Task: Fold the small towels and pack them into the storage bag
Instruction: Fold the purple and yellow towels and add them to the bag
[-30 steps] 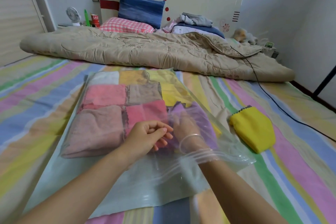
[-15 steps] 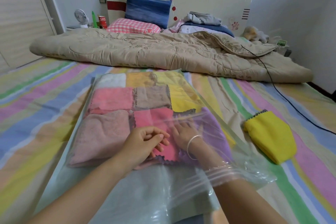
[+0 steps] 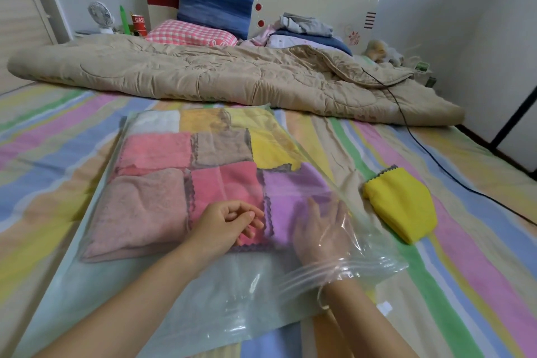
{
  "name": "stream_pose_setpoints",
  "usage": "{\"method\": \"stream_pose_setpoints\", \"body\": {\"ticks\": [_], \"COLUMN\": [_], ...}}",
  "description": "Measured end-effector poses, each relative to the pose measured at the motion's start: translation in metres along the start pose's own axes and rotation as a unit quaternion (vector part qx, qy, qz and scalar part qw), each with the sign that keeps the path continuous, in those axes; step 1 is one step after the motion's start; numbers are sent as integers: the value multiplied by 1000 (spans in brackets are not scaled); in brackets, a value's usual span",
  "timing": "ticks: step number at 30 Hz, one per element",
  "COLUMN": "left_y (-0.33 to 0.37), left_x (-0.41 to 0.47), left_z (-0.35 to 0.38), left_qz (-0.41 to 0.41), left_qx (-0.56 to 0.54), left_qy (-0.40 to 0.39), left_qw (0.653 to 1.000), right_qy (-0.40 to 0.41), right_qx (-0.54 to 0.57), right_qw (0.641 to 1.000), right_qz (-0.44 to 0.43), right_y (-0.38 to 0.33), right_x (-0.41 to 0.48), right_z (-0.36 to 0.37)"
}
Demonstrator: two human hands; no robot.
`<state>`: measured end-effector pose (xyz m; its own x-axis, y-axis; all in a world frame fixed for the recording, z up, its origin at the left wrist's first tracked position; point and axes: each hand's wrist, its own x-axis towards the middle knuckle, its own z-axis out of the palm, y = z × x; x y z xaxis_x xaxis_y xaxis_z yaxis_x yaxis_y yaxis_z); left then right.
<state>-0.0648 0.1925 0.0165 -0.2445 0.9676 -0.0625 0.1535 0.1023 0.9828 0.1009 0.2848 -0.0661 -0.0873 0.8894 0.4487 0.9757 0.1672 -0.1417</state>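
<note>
Bed: a big bed with a striped sheet in many colours, and everything lies on it.
Storage bag: one clear plastic bag lies flat in the middle of the bed, with its open mouth at the near end.
Bag edges: the far edge comes close to the quilt. The right edge lifts up a little, just beside the loose yellow towel.
Towels in the bag: I count about eight folded ones, packed side by side. They are a white one, an orange one, a yellow one, a light pink one, a brown one, a big dusty pink one, a bright pink one and a purple one.
Towel outside: one folded yellow towel lies on the sheet to the right of the bag, not touching it.
Left hand: the left hand rests on top of the bag, over the bright pink towel. Its fingers are loosely bent and I see nothing in them.
Right hand: the right hand is inside the bag up to the wrist. It is wide and flat, with fingers spread on the purple towel.
Open room: there is bare sheet to the left of the bag and in front of it.
Cable: one black cable runs across the right side of the bed.
Quilt: one beige quilt lies across the far end of the bed.
Pillows: two, one blue and one pink check.
</note>
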Motion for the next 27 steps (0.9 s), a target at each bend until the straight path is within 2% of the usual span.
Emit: {"method": "stream_pose_setpoints", "body": {"ticks": [2, 3, 6, 8, 9, 11, 15, 17, 19, 22, 25, 27], "left_y": [1, 2, 2, -3, -6, -13, -15, -15, -15, -15, -14, -15], "left_x": [0, 0, 2, 2, 2, 0, 1, 1, 2, 2, 3, 3], "left_z": [0, 0, -1, -1, 0, 3, 5, 7, 8, 7, 3, 2], "left_qz": [-2, -2, -12, -32, -39, -44, -40, -40, -41, -45, -49, -47], "left_qx": [-3, -4, -2, 10, 21, 45, 36, 37, 48, 56, 52, 50], "left_qy": [2, 2, 7, 8, 7, 7, 10, -2, -14, -24, -28, -30], "left_qw": [1000, 1000, 1000, 999, 999, 998, 999, 999, 998, 997, 997, 997], "right_qy": [-104, -118, -89, -107, -96, -65, -47, -48, -55, -36, -44, -79], "right_qx": [1, 12, 63, 56, 70, 101, 93, 107, 133, 253, 242, 214], "right_qw": [993, 990, 992, 993, 992, 990, 994, 993, 988, 964, 963, 972], "right_qz": [50, 71, 63, 0, -48, -76, -37, 12, 48, 75, 113, 60], "right_y": [-9, -13, -18, -24, -27, -33, -22, -16, -12, -17, -10, -1], "right_x": [14, 21, 35, 40, 43, 52, 70, 70, 68, 54, 34, 15], "right_z": [-14, -22, -25, -20, -15, -11, -13, -16, -13, -21, -27, -36]}}
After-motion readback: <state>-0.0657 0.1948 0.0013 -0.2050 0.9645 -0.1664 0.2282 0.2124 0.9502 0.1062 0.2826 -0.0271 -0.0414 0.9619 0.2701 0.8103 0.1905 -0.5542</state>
